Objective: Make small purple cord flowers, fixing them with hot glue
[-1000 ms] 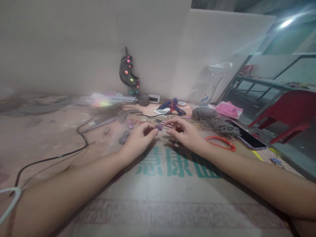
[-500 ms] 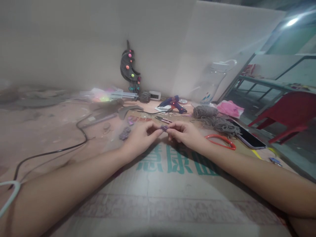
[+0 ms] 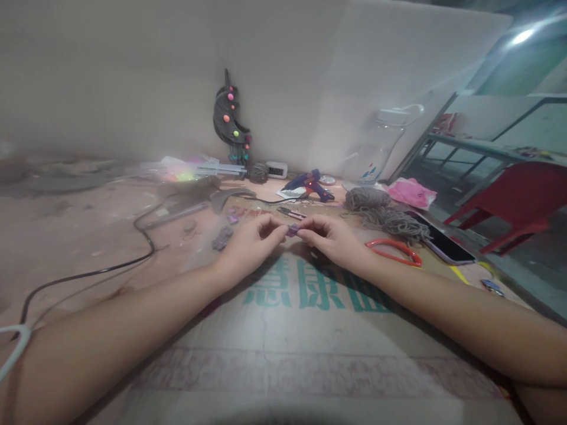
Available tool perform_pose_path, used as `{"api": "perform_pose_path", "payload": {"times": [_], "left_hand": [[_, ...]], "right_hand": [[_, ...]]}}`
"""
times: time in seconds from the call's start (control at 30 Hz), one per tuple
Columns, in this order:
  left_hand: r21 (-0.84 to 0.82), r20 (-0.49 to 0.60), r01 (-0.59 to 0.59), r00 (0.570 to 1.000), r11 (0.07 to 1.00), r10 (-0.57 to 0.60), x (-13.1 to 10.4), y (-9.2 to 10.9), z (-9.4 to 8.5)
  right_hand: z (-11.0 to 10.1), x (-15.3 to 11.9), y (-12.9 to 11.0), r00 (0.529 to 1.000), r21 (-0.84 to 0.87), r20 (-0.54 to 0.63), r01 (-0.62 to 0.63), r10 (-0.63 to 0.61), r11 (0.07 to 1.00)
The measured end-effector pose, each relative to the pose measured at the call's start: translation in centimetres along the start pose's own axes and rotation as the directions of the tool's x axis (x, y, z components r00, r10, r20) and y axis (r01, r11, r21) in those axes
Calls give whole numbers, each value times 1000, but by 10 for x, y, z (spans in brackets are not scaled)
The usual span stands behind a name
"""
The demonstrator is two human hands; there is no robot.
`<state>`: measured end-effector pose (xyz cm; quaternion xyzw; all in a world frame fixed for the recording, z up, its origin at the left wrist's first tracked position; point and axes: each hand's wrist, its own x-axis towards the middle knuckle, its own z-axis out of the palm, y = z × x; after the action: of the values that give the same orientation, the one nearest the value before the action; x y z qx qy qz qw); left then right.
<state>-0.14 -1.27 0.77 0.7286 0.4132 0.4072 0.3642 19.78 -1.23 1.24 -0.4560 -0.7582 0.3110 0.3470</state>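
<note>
Between my two hands is a small purple piece (image 3: 292, 229), too small and blurred to name more exactly. My left hand (image 3: 254, 239) pinches its left side between thumb and forefinger. From the other side, my right hand (image 3: 332, 239) pinches it the same way. Both hands hover over a cardboard sheet (image 3: 274, 336) printed with green characters. Just left of my left hand lies a greyish-purple clump (image 3: 222, 238), with a smaller purple piece (image 3: 232, 218) behind it. A slim cutter or tweezers-like tool (image 3: 291, 213) lies right behind the fingertips.
Red-handled scissors (image 3: 394, 252), grey yarn (image 3: 390, 215) and a phone (image 3: 445, 241) lie to the right. A blue glue gun (image 3: 308, 185) rests at the back, near a clear jug (image 3: 376, 147). A black cable (image 3: 110, 269) crosses the left side. A moon-shaped ornament (image 3: 228, 118) leans on the wall.
The whole view has shifted very slightly. Both hands keep their pinch on the purple piece, which looks turned a little between the fingertips.
</note>
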Motion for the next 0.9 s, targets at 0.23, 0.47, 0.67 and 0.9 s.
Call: {"api": "perform_pose_path", "payload": {"times": [0.23,0.47,0.67,0.9], "left_hand": [[29,-52,15,999,999,-13,1,-6,0],[19,-20,-4,1000,1000,5,0,-4,1],[74,27,-44,999,996,42,0,-5,2],[27,-19,24,1000,999,-24,2,-5,1]], "right_hand": [[-3,-4,-1,956,-270,-136,217,-261,938],[-4,-6,1,887,-413,-101,375,-451,830],[-3,-9,-2,924,-408,-88,306,-371,860],[-7,-9,3,931,-345,-64,318,-360,883]]}}
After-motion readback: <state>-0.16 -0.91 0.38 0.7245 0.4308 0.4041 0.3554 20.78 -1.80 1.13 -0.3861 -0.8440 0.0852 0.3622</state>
